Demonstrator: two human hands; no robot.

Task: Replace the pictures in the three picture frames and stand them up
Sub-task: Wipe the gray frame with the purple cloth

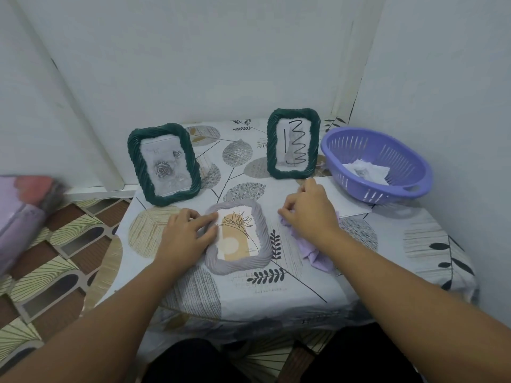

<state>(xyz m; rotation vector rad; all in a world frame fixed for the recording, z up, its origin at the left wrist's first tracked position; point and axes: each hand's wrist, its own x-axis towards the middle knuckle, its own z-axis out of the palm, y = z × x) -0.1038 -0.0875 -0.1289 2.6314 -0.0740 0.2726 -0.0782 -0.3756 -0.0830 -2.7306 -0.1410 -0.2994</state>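
A grey picture frame [261, 233] lies flat on the table, face up, with a flower drawing in it. My left hand [185, 236] grips its left edge with curled fingers. My right hand [309, 211] rests to the right of the frame, its fingers curled on a lilac cloth [318, 255]. Two dark green frames stand upright behind: one at the back left [164, 164] with a grey rose picture, one at the back right [293, 143] with a black zigzag drawing.
A purple basket [376, 164] with crumpled paper inside stands at the back right, against the wall. A white sheet [348, 200] lies beneath my right hand. The small table [276, 294] sits in a corner; a lilac bundle [19, 211] is off to the left.
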